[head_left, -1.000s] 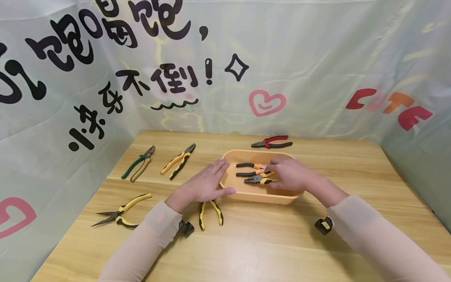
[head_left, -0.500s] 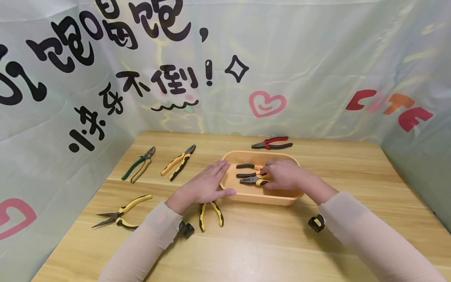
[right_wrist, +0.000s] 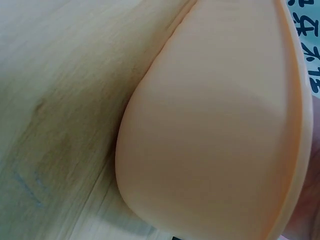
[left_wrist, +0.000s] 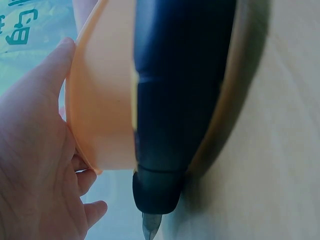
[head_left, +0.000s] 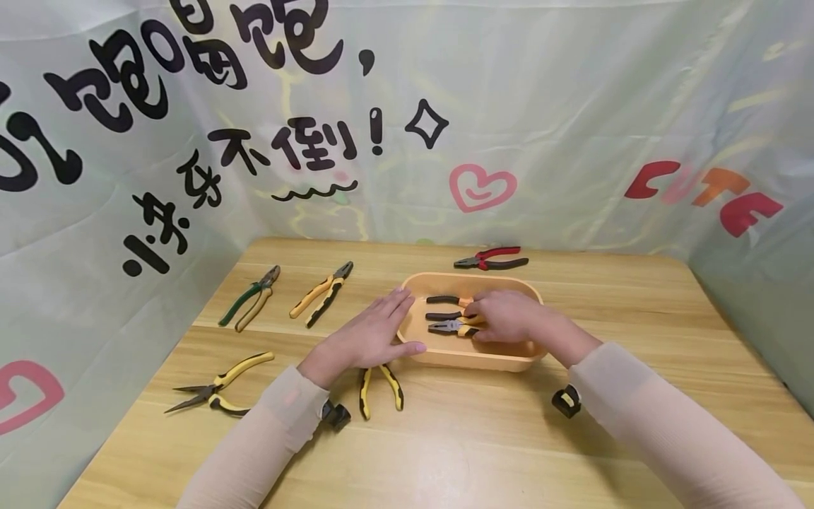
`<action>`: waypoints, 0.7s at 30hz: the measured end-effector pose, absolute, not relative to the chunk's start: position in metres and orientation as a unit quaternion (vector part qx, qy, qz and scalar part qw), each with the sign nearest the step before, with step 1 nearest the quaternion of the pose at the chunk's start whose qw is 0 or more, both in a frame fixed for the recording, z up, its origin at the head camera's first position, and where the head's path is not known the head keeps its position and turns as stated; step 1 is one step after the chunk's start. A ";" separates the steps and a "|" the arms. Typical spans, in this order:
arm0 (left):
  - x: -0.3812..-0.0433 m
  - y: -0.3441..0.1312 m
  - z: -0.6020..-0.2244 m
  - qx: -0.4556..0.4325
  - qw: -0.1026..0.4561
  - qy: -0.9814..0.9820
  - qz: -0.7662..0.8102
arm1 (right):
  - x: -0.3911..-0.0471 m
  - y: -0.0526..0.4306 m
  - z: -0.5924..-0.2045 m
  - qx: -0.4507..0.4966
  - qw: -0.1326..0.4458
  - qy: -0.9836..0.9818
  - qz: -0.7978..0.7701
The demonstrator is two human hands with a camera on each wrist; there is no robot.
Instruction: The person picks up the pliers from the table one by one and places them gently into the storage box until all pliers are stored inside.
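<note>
An orange plastic basket (head_left: 470,360) stands mid-table in the head view. My left hand (head_left: 365,332) rests against its left end, fingers fairly straight over the rim and thumb along the front edge. Inside the basket, my right hand (head_left: 509,316) grips the handles of a pair of yellow-and-black pliers (head_left: 447,326), whose grey jaws point left. Beside these lies a tool with black-and-orange handles (head_left: 443,316), its far end hidden under the right hand. In the right wrist view the basket wall (right_wrist: 210,130) hides most of that hand.
Red-and-black pliers (head_left: 499,263) lie behind the basket. To the left are green-and-tan pliers (head_left: 248,300), yellow-and-black pliers (head_left: 327,290) and long-nose pliers (head_left: 219,382). Yellow-and-black handles (head_left: 396,385) show below the left hand. A printed cloth (head_left: 559,127) surrounds the table.
My right hand has moved left and slightly down inside the basket, bringing the gripped pliers left alongside the black-and-orange tool. The left hand has stayed on the rim.
</note>
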State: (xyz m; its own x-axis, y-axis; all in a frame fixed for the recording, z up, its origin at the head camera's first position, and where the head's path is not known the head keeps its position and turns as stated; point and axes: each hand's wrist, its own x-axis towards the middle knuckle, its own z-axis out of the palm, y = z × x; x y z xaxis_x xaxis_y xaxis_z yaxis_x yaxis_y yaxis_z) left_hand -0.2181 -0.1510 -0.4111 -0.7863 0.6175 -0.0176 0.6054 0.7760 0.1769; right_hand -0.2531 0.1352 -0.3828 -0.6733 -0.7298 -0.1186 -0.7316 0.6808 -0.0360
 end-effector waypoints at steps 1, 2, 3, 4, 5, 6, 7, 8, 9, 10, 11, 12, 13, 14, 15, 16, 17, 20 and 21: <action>-0.218 -0.151 -0.411 0.324 0.037 0.942 0.080 | -0.253 0.135 -0.382 -0.400 0.062 0.914 0.008; -0.218 -0.151 -0.411 0.325 0.037 0.942 0.080 | -0.253 0.135 -0.382 -0.401 0.062 0.914 0.009; -0.218 -0.151 -0.411 0.325 0.036 0.942 0.079 | -0.253 0.135 -0.381 -0.401 0.063 0.914 0.010; -0.218 -0.151 -0.411 0.325 0.036 0.942 0.078 | -0.252 0.135 -0.381 -0.401 0.063 0.914 0.010; -0.218 -0.151 -0.411 0.326 0.036 0.942 0.079 | -0.252 0.135 -0.381 -0.401 0.063 0.914 0.010; -0.218 -0.150 -0.410 0.326 0.035 0.942 0.078 | -0.252 0.135 -0.381 -0.403 0.063 0.913 0.010; -0.218 -0.150 -0.410 0.326 0.036 0.942 0.079 | -0.252 0.135 -0.381 -0.403 0.063 0.913 0.011; -0.218 -0.150 -0.410 0.325 0.037 0.942 0.079 | -0.252 0.135 -0.381 -0.404 0.063 0.913 0.011; -0.217 -0.150 -0.410 0.326 0.037 0.941 0.079 | -0.252 0.135 -0.381 -0.405 0.062 0.912 0.011; -0.217 -0.150 -0.410 0.325 0.038 0.941 0.080 | -0.252 0.135 -0.382 -0.406 0.061 0.912 0.011; -0.217 -0.150 -0.410 0.325 0.039 0.941 0.081 | -0.252 0.135 -0.382 -0.408 0.060 0.911 0.011; -0.216 -0.150 -0.410 0.325 0.040 0.941 0.080 | -0.252 0.135 -0.382 -0.409 0.058 0.911 0.010; -0.216 -0.150 -0.410 0.325 0.040 0.941 0.081 | -0.252 0.135 -0.383 -0.409 0.056 0.911 0.007; -0.216 -0.150 -0.410 0.326 0.040 0.941 0.080 | -0.252 0.135 -0.383 -0.409 0.054 0.911 0.002; -0.216 -0.150 -0.410 0.327 0.039 0.941 0.080 | -0.252 0.135 -0.383 -0.407 0.052 0.912 -0.003; -0.217 -0.150 -0.410 0.326 0.039 0.941 0.079 | -0.252 0.135 -0.383 -0.404 0.049 0.913 -0.008; -0.217 -0.150 -0.410 0.327 0.038 0.941 0.079 | -0.252 0.135 -0.384 -0.403 0.046 0.914 -0.013; -0.217 -0.150 -0.410 0.326 0.038 0.942 0.076 | -0.252 0.134 -0.383 -0.398 0.039 0.916 -0.021; -0.218 -0.150 -0.410 0.326 0.038 0.941 0.076 | -0.252 0.134 -0.383 -0.398 0.038 0.917 -0.020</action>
